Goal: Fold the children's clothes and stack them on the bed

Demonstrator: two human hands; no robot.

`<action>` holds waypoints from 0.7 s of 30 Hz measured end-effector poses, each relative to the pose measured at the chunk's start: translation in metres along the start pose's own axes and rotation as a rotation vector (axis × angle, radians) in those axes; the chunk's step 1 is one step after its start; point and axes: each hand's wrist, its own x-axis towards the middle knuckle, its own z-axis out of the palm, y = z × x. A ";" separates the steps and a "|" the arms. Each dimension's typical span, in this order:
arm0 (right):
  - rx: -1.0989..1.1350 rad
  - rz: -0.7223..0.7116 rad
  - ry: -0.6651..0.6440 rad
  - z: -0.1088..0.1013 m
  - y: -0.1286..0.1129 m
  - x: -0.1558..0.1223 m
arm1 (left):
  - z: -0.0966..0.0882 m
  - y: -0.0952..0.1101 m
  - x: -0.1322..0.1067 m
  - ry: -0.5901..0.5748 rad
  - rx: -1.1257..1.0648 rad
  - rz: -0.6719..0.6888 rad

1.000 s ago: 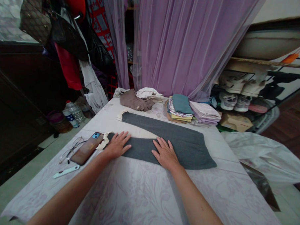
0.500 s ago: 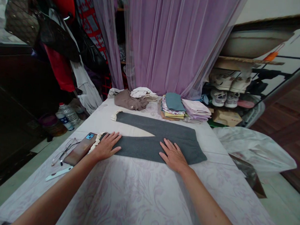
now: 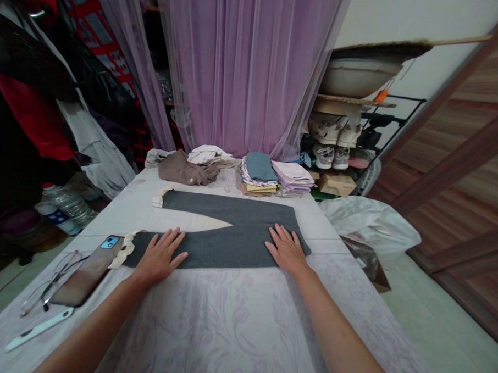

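Finding the left hand [image 3: 160, 254] and right hand [image 3: 286, 248] open, palms flat on the folded grey garment [image 3: 229, 251] atop the floral cloth [image 3: 210, 328], we rate this even, spread pressure sound for keeping the fold smooth.

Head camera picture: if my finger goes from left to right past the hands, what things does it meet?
Eyeglasses, phone, left hand, grey garment, right hand, white plastic bag.
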 end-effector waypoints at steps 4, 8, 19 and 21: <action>0.085 -0.041 0.158 0.007 0.023 -0.002 | -0.003 -0.005 0.003 -0.041 -0.015 -0.008; 0.295 -0.032 0.370 0.015 0.052 -0.010 | -0.002 -0.011 0.002 -0.066 -0.030 0.015; 0.391 -0.177 0.202 0.006 0.104 -0.045 | -0.016 -0.042 -0.017 -0.139 -0.140 0.209; 0.328 -0.176 0.239 0.005 0.101 -0.041 | -0.023 -0.044 -0.021 -0.175 -0.116 0.192</action>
